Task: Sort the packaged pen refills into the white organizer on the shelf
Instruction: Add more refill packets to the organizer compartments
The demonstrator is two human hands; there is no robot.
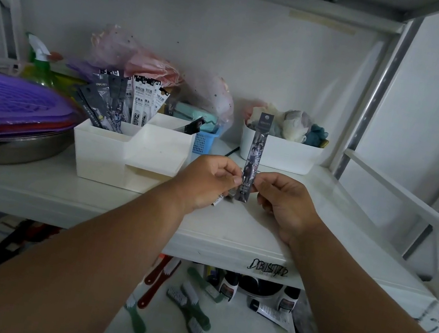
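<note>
A dark packaged pen refill [256, 149] stands upright above the shelf, pinched near its lower end from both sides. My left hand [206, 183] pinches its left edge and also holds another small packet, whose white end shows below the fingers. My right hand [285, 203] pinches the right edge. The white organizer [114, 156] sits to the left of my hands. Its back-left compartment holds several refill packs [124, 102], some dark, some white. One dark pack [191, 127] leans in the back-right compartment.
A steel bowl [7, 149] with purple lids [4, 99] stands at the left. A white bin [282, 155] of soft items stands behind the held refill, a blue basket [204, 143] beside it. Brushes [187, 307] and tubes lie on the lower shelf.
</note>
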